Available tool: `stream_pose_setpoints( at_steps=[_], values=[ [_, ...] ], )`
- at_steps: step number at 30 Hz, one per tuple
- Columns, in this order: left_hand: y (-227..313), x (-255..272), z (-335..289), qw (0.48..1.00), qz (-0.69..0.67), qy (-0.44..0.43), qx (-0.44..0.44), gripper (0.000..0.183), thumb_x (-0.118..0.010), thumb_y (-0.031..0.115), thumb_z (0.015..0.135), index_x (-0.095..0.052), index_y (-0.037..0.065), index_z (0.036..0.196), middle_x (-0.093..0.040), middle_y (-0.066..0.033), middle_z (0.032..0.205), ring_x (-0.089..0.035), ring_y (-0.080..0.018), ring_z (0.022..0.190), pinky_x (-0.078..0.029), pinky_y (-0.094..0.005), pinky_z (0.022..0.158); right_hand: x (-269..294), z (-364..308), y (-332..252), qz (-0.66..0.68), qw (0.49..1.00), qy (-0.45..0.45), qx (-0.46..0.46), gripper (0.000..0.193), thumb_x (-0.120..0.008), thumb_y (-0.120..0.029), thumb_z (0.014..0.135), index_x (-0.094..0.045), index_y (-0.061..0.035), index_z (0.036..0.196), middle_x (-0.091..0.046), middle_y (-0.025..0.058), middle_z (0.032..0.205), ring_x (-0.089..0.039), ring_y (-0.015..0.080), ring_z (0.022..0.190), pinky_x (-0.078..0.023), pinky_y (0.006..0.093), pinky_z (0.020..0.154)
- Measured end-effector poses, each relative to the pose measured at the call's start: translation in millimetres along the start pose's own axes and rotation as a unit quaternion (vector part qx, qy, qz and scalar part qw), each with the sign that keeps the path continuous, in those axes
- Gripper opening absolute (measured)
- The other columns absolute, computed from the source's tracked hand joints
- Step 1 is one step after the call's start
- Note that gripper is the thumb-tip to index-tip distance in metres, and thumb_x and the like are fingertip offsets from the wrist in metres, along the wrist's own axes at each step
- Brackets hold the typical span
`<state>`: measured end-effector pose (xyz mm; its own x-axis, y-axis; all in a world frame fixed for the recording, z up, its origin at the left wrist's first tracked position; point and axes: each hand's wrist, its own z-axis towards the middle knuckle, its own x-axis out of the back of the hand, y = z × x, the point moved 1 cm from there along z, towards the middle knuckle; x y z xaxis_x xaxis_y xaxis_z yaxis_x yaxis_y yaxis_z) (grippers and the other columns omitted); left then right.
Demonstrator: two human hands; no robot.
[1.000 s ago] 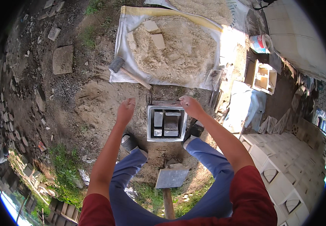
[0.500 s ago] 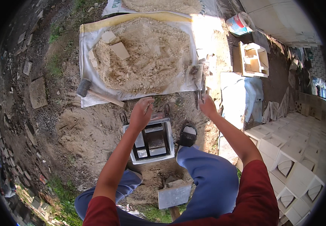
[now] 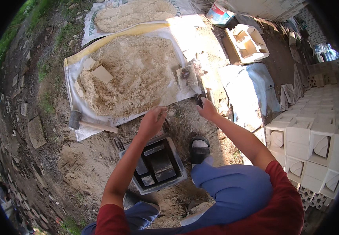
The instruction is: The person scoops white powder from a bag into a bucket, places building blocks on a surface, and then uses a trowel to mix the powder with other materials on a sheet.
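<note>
My right hand (image 3: 207, 110) is closed round the short dark handle of a flat, square-bladed trowel (image 3: 188, 79). The trowel's blade lies at the right edge of a white sack sheet (image 3: 72, 94) heaped with pale sandy powder (image 3: 134, 74). Over the far side of a metal box mould (image 3: 182, 172) hovers my left hand (image 3: 152, 122), its fingers loosely bent and apart, with nothing seen in them. Dark inner blocks divide the mould, which stands on the ground between my feet. A mallet (image 3: 75, 119) with a wooden handle rests on the sheet's near left corner.
Two pale flat pieces lie on the heap, one being a tile-like slab (image 3: 102, 74). Farther off are a second powder pile (image 3: 134, 15), a bucket (image 3: 220, 13) and a cream hollow block (image 3: 248, 43). Stacked pale blocks (image 3: 306, 145) stand at right, beyond a blue-white sheet (image 3: 248, 86).
The whole view has shifted and turned, so the sheet and mould sit tilted now. My right hand stays at the trowel handle, and my left hand remains above the mould's far side.
</note>
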<state>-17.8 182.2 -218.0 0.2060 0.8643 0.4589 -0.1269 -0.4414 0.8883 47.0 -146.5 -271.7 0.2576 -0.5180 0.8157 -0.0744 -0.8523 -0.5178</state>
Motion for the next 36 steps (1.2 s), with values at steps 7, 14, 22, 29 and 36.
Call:
stream_pose_setpoints(
  at_steps=[7,14,22,29,36],
  values=[
    [12,-9,6,0.997,0.013,-0.046,0.068,0.030,-0.065,0.024,0.106,-0.073,0.002,0.125,-0.074,-0.0190,0.122,-0.070,-0.0364,0.115,-0.054,-0.0431,0.099,27,15,10,0.091,0.994,-0.056,-0.028,0.037,-0.072,-0.031,0.094,-0.062,0.0016,0.109,-0.069,0.0206,0.090,-0.071,0.0349,0.082,-0.054,0.0492,0.075],
    [-25,52,-4,0.992,0.112,-0.009,0.062,0.033,-0.065,0.027,0.106,-0.072,0.003,0.127,-0.074,-0.0216,0.125,-0.073,-0.0353,0.110,-0.056,-0.0426,0.093,38,18,-56,0.078,0.997,-0.008,0.008,0.042,-0.063,-0.041,0.102,-0.064,0.0011,0.102,-0.070,0.0218,0.086,-0.071,0.0382,0.082,-0.053,0.0508,0.075],
    [-83,92,-8,0.965,0.205,0.136,0.092,0.042,-0.067,0.028,0.103,-0.069,0.000,0.134,-0.067,-0.0285,0.139,-0.060,-0.0432,0.135,-0.047,-0.0455,0.114,50,29,-84,0.013,1.000,0.007,0.024,0.041,-0.058,-0.040,0.105,-0.063,0.0000,0.109,-0.072,0.0248,0.091,-0.073,0.0430,0.089,-0.055,0.0547,0.080],
    [-110,116,-5,0.957,0.217,0.144,0.126,0.049,-0.068,0.028,0.102,-0.064,-0.003,0.140,-0.053,-0.0376,0.152,-0.046,-0.0472,0.149,-0.037,-0.0489,0.123,54,39,-86,0.028,0.999,-0.020,0.021,0.038,-0.057,-0.039,0.106,-0.063,-0.0049,0.121,-0.074,0.0231,0.096,-0.073,0.0427,0.092,-0.055,0.0550,0.082],
    [-112,110,-2,0.937,0.241,0.172,0.185,0.070,-0.069,0.031,0.100,-0.046,-0.007,0.155,-0.037,-0.0393,0.163,-0.034,-0.0517,0.155,-0.032,-0.0523,0.127,42,55,-93,0.009,0.996,-0.023,0.090,0.047,-0.054,-0.037,0.107,-0.059,-0.0137,0.148,-0.076,0.0224,0.098,-0.074,0.0415,0.089,-0.056,0.0550,0.081]
  ],
)
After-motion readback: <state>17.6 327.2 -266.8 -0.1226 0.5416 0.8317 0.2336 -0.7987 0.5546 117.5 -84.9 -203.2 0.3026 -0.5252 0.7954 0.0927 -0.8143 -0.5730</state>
